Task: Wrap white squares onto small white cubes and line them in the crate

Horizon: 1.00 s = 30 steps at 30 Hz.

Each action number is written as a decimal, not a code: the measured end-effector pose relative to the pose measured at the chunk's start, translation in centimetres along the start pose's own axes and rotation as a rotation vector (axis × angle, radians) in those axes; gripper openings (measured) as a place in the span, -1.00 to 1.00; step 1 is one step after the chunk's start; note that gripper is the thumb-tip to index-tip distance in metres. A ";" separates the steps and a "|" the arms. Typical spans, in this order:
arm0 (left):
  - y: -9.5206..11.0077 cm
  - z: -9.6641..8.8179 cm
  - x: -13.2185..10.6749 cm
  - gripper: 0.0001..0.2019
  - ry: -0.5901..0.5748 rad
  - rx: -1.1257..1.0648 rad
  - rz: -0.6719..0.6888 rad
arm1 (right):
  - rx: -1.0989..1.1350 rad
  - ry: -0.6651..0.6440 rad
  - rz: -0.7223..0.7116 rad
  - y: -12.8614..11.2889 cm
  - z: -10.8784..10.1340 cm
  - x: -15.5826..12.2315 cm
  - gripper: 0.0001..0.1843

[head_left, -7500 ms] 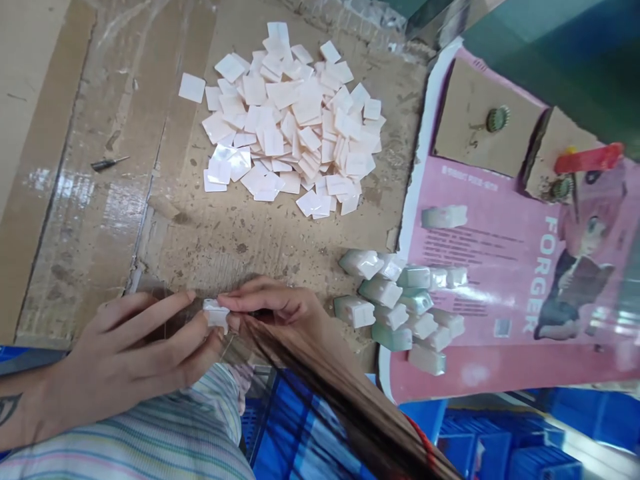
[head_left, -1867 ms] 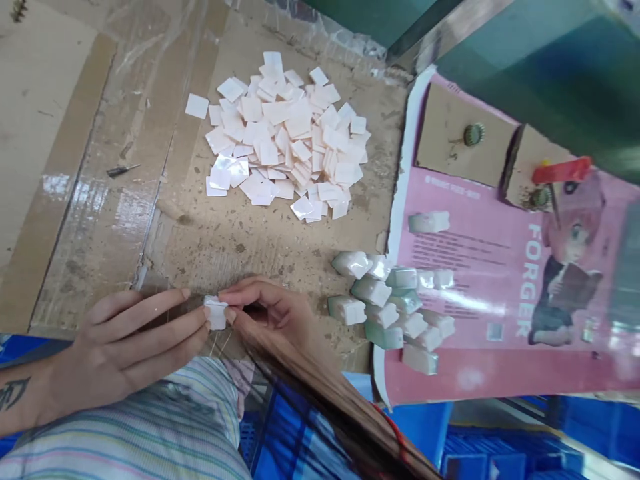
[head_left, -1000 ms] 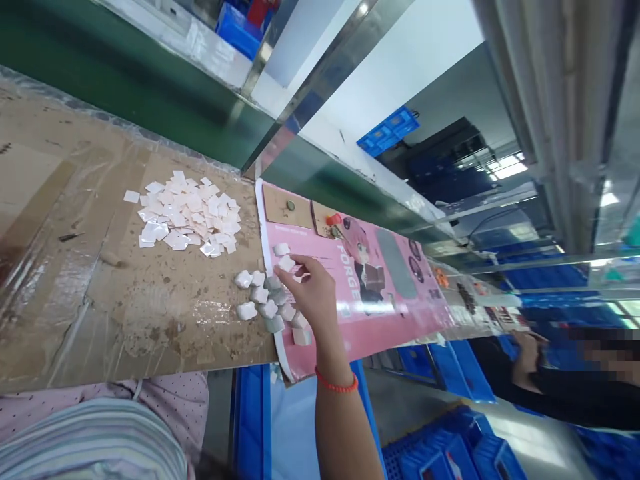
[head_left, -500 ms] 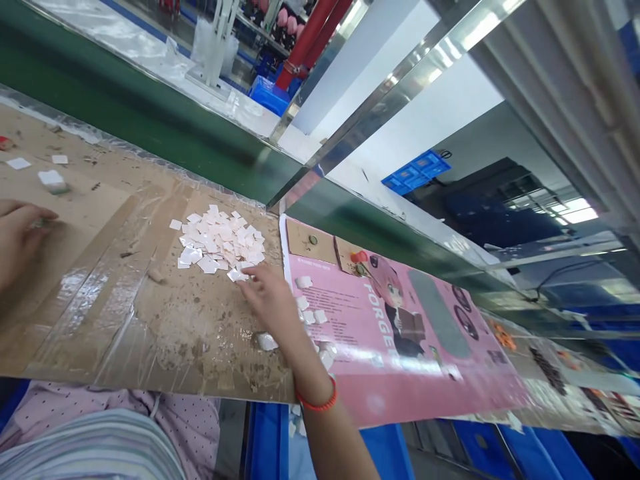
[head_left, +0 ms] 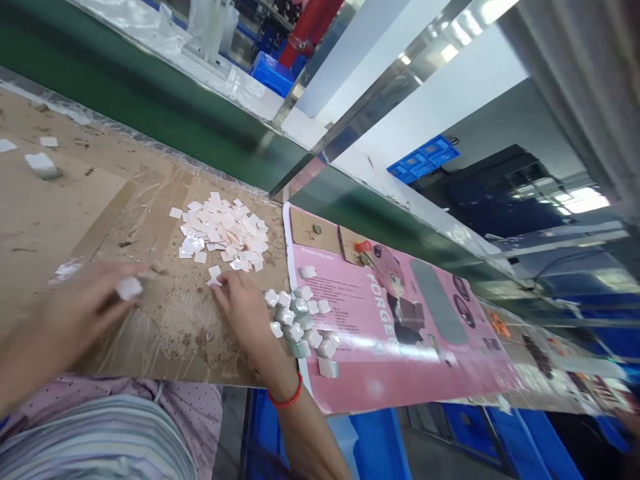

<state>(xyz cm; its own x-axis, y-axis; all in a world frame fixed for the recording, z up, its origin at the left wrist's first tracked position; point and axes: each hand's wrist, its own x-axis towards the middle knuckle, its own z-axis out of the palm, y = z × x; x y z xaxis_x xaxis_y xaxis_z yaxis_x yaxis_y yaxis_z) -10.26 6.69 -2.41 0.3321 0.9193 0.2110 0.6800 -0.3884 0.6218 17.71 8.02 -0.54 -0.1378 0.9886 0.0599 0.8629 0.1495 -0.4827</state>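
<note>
My left hand (head_left: 93,303), smeared by motion, holds a small white-topped block (head_left: 129,288) between thumb and fingers over the cardboard. My right hand (head_left: 245,310), with a red bracelet at the wrist, pinches a thin white square (head_left: 215,275) just in front of the pile of pale square pieces (head_left: 227,230). Beside my right forearm lies a cluster of small pale-green and white blocks (head_left: 295,320), partly on the pink printed sheet. A lone block (head_left: 43,165) sits on the cardboard at the far left.
Taped cardboard (head_left: 165,333) covers the worktop. The pink sheet (head_left: 360,393) lies to the right, with two brown card pieces (head_left: 313,230) on it. A green ledge (head_left: 150,127) and metal frame (head_left: 400,73) stand behind. Blue bins (head_left: 380,447) are below the edge.
My left hand has come rightward with the block. My right hand has drawn back leftward from the pile with a white square, and the block cluster behind its forearm is now visible.
</note>
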 end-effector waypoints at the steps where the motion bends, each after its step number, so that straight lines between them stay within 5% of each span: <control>1: 1.9 1.2 -0.1 -0.66 -0.078 -0.008 0.067 | 0.041 0.025 0.007 0.1 -0.1 -0.9 -0.94; 5: 5.3 4.1 -0.2 -0.63 -0.118 -0.059 0.116 | 0.221 0.141 0.065 0.0 -0.6 -4.2 -0.82; 14: 4.7 3.8 0.0 -0.56 -0.123 -0.127 0.082 | 0.658 0.292 0.266 -1.8 0.5 -8.9 -0.84; 19: 4.6 3.7 0.0 -0.67 -0.083 -0.101 0.135 | 0.572 0.261 0.262 -1.4 1.8 -8.7 -0.81; 24: 4.9 3.9 -1.3 -0.76 0.024 -0.024 0.174 | 0.341 0.409 0.152 -2.8 3.4 -8.9 -0.76; 30: 6.6 4.2 -3.6 -0.85 0.103 -0.234 0.094 | 1.010 0.056 0.316 -6.9 4.5 -11.0 -0.54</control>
<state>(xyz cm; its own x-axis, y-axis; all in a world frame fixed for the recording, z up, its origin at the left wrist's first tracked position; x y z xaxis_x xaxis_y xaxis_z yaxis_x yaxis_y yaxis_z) -4.20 0.58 -2.24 0.3102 0.8861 0.3443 0.4758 -0.4582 0.7507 11.03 -3.96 -1.83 0.0666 0.9836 -0.1677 0.0473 -0.1710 -0.9841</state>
